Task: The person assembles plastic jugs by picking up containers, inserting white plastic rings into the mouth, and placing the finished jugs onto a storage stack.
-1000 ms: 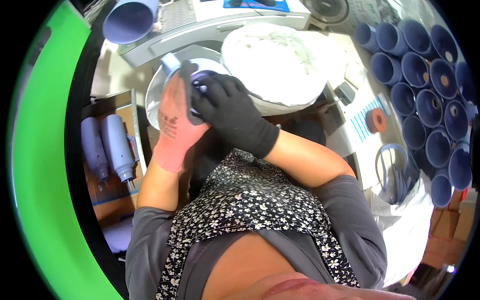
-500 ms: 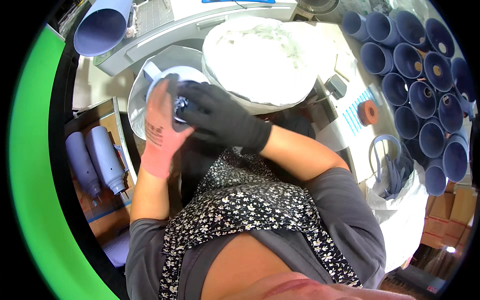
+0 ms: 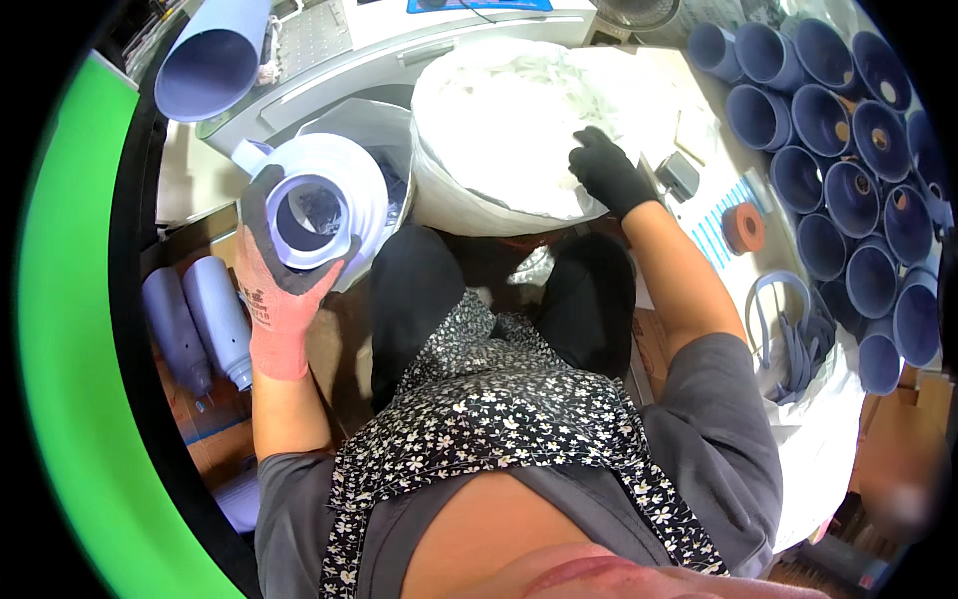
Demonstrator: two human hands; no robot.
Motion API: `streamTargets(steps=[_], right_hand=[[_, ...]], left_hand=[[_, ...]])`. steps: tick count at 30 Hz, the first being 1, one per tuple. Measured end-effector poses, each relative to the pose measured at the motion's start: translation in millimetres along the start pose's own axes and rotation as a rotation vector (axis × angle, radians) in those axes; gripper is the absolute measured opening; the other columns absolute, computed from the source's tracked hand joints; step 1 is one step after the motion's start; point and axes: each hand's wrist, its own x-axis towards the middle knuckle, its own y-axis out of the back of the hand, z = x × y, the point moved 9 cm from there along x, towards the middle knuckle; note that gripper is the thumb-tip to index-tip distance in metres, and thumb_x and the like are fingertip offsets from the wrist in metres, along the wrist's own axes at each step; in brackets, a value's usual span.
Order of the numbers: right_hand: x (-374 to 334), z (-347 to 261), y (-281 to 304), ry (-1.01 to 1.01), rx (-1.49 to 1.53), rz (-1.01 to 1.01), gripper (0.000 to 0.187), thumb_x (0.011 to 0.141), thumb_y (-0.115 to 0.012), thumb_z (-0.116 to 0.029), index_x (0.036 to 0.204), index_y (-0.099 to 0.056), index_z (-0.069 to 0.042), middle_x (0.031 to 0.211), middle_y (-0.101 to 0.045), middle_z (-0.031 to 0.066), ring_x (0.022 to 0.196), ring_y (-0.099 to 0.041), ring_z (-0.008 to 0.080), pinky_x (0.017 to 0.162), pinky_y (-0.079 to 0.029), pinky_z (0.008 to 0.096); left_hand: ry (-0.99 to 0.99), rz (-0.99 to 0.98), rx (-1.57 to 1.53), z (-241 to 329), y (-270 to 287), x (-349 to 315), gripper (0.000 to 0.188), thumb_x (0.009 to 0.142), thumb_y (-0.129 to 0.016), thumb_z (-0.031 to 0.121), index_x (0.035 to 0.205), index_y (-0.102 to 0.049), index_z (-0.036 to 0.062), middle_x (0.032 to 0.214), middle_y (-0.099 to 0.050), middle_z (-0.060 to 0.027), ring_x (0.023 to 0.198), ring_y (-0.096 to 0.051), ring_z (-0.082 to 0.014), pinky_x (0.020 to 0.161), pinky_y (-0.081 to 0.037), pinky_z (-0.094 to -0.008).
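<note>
My left hand (image 3: 284, 285), in a pink and dark grey glove, grips a lavender plastic thermos shell (image 3: 361, 190) by its ringed neck. The opening faces me, and the handle (image 3: 251, 155) sticks out at upper left. Behind it a white plastic bag (image 3: 369, 120) holds small clear bits. My right hand (image 3: 611, 175), black-gloved, is at the right side of a big white bag (image 3: 499, 215) heaped with white plastic pieces (image 3: 509, 120). Its fingers are bent down against the pieces; whatever lies between them cannot be made out.
Lavender tubes (image 3: 858, 200) stand stacked on the right. Nearby are an orange tape roll (image 3: 742, 229), a grey block (image 3: 679, 177), blue strips (image 3: 711, 240) and a bag of grey-blue handles (image 3: 793, 349). Lavender flasks (image 3: 218, 314) lie in a box at left; a large lavender tube (image 3: 210, 75) is above.
My right hand has left the thermos shell and moved right to the big white bag. My left hand has shifted slightly left and down, and the shell's opening now shows.
</note>
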Motion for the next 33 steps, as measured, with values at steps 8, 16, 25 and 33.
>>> streamTargets(steps=[8, 16, 25, 33], right_hand=[[-1, -120, 145, 0.035, 0.726, 0.586, 0.011, 0.079, -0.068, -0.004, 0.089, -0.063, -0.001, 0.107, -0.062, 0.0174, 0.114, -0.054, 0.0358, 0.096, -0.044, 0.0442], [-6, -197, 174, 0.191, 0.945, 0.629, 0.025, 0.08, -0.067, -0.006, 0.103, -0.059, 0.003, 0.118, -0.053, 0.021, 0.112, -0.052, 0.0377, 0.095, -0.044, 0.0423], [-28, -207, 203, 0.24, 0.962, 0.697, 0.023, 0.079, -0.068, -0.012, 0.097, -0.057, -0.001, 0.096, -0.058, 0.0153, 0.085, -0.058, 0.035, 0.074, -0.05, 0.0403], [-11, -218, 175, 0.305, 1.107, 0.359, 0.012, 0.074, -0.063, -0.007, 0.085, -0.06, -0.002, 0.082, -0.059, 0.0165, 0.076, -0.059, 0.0372, 0.068, -0.048, 0.0415]], left_hand=[[-0.071, -0.171, 0.143, 20, -14, -21, 0.085, 0.06, -0.083, 0.035, 0.128, -0.047, -0.0025, 0.127, -0.05, -0.0233, 0.116, -0.049, -0.042, 0.099, -0.041, -0.0469], [-0.19, -0.282, 0.121, 55, -51, -9, 0.069, 0.058, -0.082, 0.03, 0.11, -0.055, -0.0056, 0.126, -0.051, -0.0238, 0.114, -0.05, -0.0435, 0.099, -0.04, -0.0495], [-0.185, -0.389, 0.011, 62, -60, -4, 0.085, 0.055, -0.079, 0.019, 0.129, -0.044, -0.0026, 0.123, -0.054, -0.0209, 0.112, -0.051, -0.0411, 0.099, -0.039, -0.045], [-0.233, -0.47, 0.008, 74, -63, -7, 0.087, 0.054, -0.079, 0.02, 0.13, -0.043, -0.0019, 0.124, -0.055, -0.02, 0.113, -0.05, -0.0418, 0.101, -0.037, -0.0469]])
